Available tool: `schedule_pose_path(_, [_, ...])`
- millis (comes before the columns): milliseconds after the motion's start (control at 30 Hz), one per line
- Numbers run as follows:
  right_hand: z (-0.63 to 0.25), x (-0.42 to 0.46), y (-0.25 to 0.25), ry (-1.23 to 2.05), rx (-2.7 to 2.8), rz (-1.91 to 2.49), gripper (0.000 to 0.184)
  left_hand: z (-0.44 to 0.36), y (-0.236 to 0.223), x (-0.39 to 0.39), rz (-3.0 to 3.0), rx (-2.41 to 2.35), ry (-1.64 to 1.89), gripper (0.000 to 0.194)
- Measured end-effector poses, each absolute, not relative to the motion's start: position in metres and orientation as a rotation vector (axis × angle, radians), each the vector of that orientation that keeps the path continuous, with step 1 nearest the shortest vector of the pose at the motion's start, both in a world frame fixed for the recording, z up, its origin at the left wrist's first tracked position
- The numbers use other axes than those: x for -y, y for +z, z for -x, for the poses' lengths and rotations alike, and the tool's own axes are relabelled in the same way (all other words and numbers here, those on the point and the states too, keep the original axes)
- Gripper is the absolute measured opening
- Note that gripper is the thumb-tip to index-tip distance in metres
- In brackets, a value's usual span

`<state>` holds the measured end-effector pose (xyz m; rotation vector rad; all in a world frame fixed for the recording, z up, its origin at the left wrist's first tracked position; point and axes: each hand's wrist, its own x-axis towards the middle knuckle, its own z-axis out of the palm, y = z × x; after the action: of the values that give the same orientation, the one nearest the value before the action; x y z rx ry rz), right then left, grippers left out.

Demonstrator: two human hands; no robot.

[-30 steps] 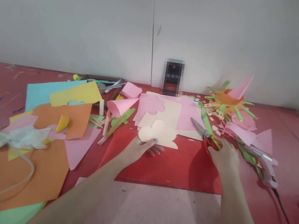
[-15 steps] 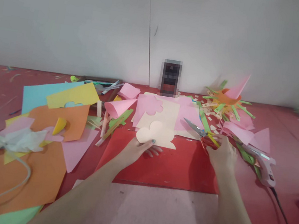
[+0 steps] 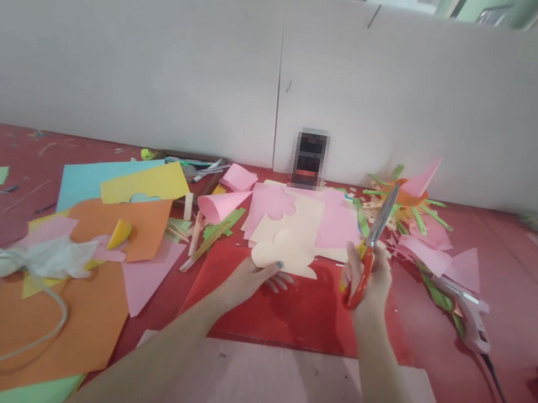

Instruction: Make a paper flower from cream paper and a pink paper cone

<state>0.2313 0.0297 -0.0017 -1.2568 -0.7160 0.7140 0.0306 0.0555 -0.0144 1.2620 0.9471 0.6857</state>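
My left hand (image 3: 257, 279) pinches the lower edge of a cream paper cut-out (image 3: 278, 251) with a wavy, cloud-like outline, thumb on top and fingers beneath. The paper is held above a red board (image 3: 242, 315). In my right hand (image 3: 374, 281) is a pair of scissors (image 3: 366, 270) with red and yellow handles, blades pointing up and away from me. The blades look closed, and the scissors are apart from the paper. Behind the cut-out lie pink sheets (image 3: 339, 222) and more cream paper.
On the left lie orange sheets (image 3: 93, 323), a yellow sheet (image 3: 145, 183) and a white cable (image 3: 62, 315). A pink paper cone (image 3: 220, 206) is near the middle. At right are a glue gun (image 3: 471, 317) and an orange-green paper craft (image 3: 409, 190). A white partition (image 3: 169, 58) stands behind.
My right hand has lifted the scissors off the right side, brought them left toward the middle and turned the blades upward. My left hand keeps the paper. The view has tilted up.
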Motion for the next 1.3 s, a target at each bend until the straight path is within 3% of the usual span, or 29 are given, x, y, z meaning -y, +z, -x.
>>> schedule_pose_path(100, [-0.215, -0.036, -0.007, 0.908, 0.588, 1.116, 0.034, -0.031, -0.014, -0.052, -1.286, -0.974, 0.688, 0.036])
schedule_pose_path(300, [-0.215, -0.035, -0.021, 0.944, 0.637, 1.045, 0.035, -0.042, -0.012, -0.051, -1.218, -1.097, 0.801, 0.031])
schedule_pose_path(533, [-0.211, -0.035, -0.015, 0.992, 0.581, 1.086, 0.038, -0.082, 0.036, -0.091, -1.044, -1.081, 1.113, 0.026])
schedule_pose_path(1000, [-0.220, -0.034, -0.009, 0.748, 0.576, 1.092, 0.033, -0.098, 0.026, -0.087, -1.369, -0.945, 0.743, 0.018])
schedule_pose_path(1300, [-0.222, -0.033, -0.010, 0.694, 0.557, 1.085, 0.031, -0.102, 0.015, -0.084, -1.396, -0.922, 0.817, 0.025])
